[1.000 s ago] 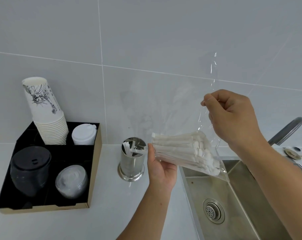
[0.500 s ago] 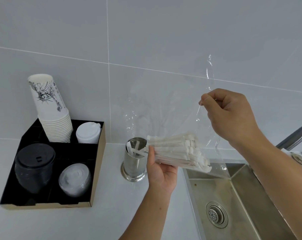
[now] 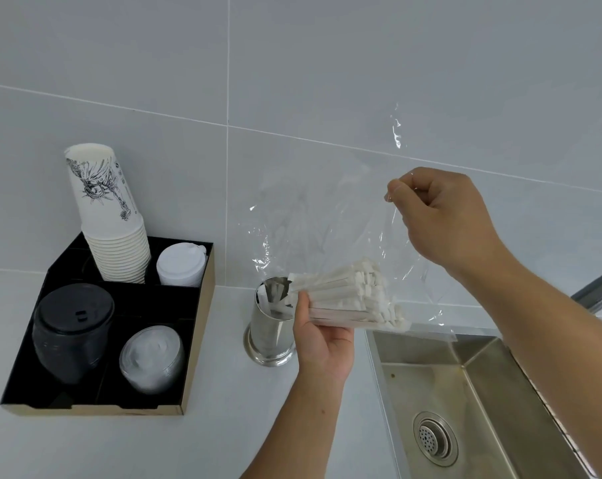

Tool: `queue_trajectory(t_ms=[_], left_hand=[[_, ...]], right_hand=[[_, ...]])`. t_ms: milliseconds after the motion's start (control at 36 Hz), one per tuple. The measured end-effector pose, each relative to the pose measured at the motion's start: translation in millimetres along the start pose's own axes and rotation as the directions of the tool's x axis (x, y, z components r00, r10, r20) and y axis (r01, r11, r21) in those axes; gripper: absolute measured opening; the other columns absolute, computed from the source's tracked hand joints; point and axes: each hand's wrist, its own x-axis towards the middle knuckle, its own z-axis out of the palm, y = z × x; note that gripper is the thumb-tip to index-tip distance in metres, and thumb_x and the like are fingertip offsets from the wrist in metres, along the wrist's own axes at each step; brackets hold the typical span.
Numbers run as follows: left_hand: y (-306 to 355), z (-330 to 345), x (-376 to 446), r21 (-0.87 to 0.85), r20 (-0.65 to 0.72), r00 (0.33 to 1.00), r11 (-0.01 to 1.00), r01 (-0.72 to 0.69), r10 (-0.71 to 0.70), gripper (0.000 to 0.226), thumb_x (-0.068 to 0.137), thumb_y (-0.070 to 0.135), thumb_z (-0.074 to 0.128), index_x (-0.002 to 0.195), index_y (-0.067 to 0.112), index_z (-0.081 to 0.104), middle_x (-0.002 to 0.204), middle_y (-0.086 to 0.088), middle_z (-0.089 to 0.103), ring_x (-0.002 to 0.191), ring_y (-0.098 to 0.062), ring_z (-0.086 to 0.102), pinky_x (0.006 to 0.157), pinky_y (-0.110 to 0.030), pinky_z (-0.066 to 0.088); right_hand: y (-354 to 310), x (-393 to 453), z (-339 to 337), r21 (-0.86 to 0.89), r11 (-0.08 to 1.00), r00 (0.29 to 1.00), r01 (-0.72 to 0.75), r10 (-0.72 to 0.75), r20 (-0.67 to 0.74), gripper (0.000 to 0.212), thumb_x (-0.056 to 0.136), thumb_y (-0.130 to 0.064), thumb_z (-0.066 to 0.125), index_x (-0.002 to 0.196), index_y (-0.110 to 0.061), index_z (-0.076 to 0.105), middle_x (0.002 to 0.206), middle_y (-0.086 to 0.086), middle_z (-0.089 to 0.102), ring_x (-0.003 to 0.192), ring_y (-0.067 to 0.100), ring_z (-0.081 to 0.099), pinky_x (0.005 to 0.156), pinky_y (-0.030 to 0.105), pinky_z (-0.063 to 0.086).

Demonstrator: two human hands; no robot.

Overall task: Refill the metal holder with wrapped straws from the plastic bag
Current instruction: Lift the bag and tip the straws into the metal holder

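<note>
A shiny metal holder (image 3: 270,335) stands on the white counter, with a few wrapped straws inside. My left hand (image 3: 322,344) grips a thick bundle of white wrapped straws (image 3: 347,300) through a clear plastic bag (image 3: 330,223). The bundle lies almost level, its left ends over the holder's mouth. My right hand (image 3: 441,216) pinches the bag's upper edge and holds it up to the right. The bag's far end hangs over the sink's rim.
A black cardboard tray (image 3: 196,357) at left holds a stack of paper cups (image 3: 109,216), white lids (image 3: 181,266), black lids (image 3: 73,331) and clear lids (image 3: 152,359). A steel sink (image 3: 479,406) with a drain lies at right. A tap handle (image 3: 600,288) sticks in from the right edge.
The straw bundle has shifted left until its ends sit over the holder's mouth. My right hand has kept the bag's edge lifted.
</note>
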Motion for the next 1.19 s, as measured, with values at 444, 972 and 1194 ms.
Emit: queue_trajectory(t_ms=[444, 972, 1194], left_hand=[[5.0, 2.5, 8.5, -0.109, -0.002, 1.0, 0.994, -0.003, 0.003, 0.04, 0.09, 0.038, 0.062, 0.115, 0.007, 0.07, 0.114, -0.015, 0.073, 0.101, -0.029, 0.071, 0.07, -0.043, 0.061], [1.1, 8.1, -0.4, -0.064, -0.066, 0.994, 0.994, 0.088, -0.093, 0.042, 0.078, 0.037, 0.074, 0.106, 0.007, 0.066, 0.096, -0.008, 0.073, 0.081, -0.02, 0.074, 0.068, -0.035, 0.061], [6.6, 6.8, 5.4, 0.002, -0.128, 0.987, 0.995, 0.1, -0.099, 0.032, 0.081, 0.041, 0.07, 0.081, 0.011, 0.058, 0.057, 0.002, 0.048, 0.043, -0.007, 0.046, 0.032, -0.016, 0.034]], right_hand=[[-9.4, 45.6, 29.8, -0.171, 0.984, 0.991, 0.056, -0.034, 0.13, 0.024, 0.092, -0.027, 0.054, 0.076, -0.015, 0.067, 0.034, -0.015, 0.043, 0.035, 0.007, 0.04, 0.044, 0.02, 0.036], [-26.2, 76.5, 30.4, -0.257, 0.939, 0.963, 0.228, -0.179, 0.201, 0.02, 0.089, -0.034, 0.059, 0.071, -0.027, 0.065, 0.037, -0.02, 0.048, 0.034, 0.003, 0.045, 0.041, 0.014, 0.035], [-24.4, 87.5, 51.3, -0.269, 0.923, 0.951, 0.276, -0.221, 0.217, 0.018, 0.09, -0.034, 0.06, 0.075, -0.026, 0.066, 0.044, -0.01, 0.048, 0.038, 0.002, 0.046, 0.045, 0.017, 0.036]])
